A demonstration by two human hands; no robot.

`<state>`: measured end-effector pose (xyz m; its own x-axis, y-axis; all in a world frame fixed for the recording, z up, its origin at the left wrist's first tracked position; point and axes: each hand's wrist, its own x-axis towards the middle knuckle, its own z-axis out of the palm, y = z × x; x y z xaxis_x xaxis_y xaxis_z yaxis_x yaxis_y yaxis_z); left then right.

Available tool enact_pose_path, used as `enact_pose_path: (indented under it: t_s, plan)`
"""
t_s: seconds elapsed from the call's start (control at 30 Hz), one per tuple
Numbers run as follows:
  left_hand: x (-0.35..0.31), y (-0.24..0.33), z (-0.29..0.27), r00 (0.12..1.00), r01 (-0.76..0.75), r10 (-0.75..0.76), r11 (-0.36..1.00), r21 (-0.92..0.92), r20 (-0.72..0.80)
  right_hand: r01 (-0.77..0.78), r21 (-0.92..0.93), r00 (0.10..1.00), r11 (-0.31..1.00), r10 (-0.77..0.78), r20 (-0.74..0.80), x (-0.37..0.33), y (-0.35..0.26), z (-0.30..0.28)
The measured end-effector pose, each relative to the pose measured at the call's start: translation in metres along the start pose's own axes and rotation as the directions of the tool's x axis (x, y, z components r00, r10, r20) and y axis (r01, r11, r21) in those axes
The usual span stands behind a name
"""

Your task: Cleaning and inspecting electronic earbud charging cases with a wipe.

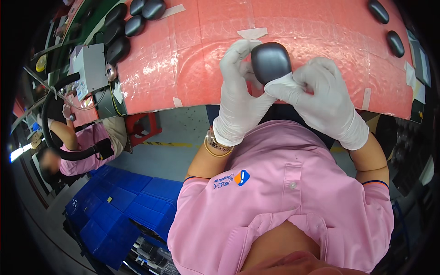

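Observation:
A smooth, dark grey rounded casing [270, 62] with a satin sheen is held up just over the near part of the table. My left hand [238, 98], in a white glove, grips it from the left side, fingers behind and thumb below. Gloved in white too, my right hand [323, 94] is closed with its fingers curled. It presses a folded white piece that looks like a cloth [279, 83] against the casing's lower right edge. Cloth and glove are nearly the same white, so their border is hard to make out.
The table [197, 59] is covered in pink bubble sheet with tape strips. Several similar dark casings [135, 25] lie far left, and two more casings [395, 43] far right. A grey metal box [91, 68] stands left. Blue crates [123, 197] and another person [87, 151] are at left.

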<state>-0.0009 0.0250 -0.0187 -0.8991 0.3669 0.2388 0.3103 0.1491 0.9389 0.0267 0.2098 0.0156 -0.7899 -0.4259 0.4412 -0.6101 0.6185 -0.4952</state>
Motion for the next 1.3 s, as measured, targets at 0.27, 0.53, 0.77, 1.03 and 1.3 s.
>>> enact_pose_path:
  t_s: [0.27,0.53,0.77,1.03,1.3]
  plan:
    - [-0.002,0.002,-0.003,0.988,-0.15,0.142,0.98,0.128,0.069,-0.093,-0.053,0.996,0.994,0.094,0.003,0.021,0.033,-0.005]
    - [0.005,0.009,-0.002,0.962,-0.27,0.228,0.886,0.378,0.153,-0.607,0.682,0.749,0.408,0.581,0.32,0.009,0.011,-0.004]
    - [0.0,0.009,0.004,0.989,0.12,-0.131,0.983,0.141,0.071,-0.398,0.9,0.822,0.18,0.506,0.262,0.002,0.008,0.008]
    - [0.0,0.008,0.007,0.997,-0.076,0.082,0.969,0.234,-0.015,-0.437,0.887,0.81,0.151,0.496,0.314,-0.002,0.012,0.013]
    - [0.033,0.015,-0.017,0.976,-0.135,0.046,0.896,0.423,0.214,-0.343,0.837,0.82,0.427,0.57,0.045,-0.014,0.023,-0.006]
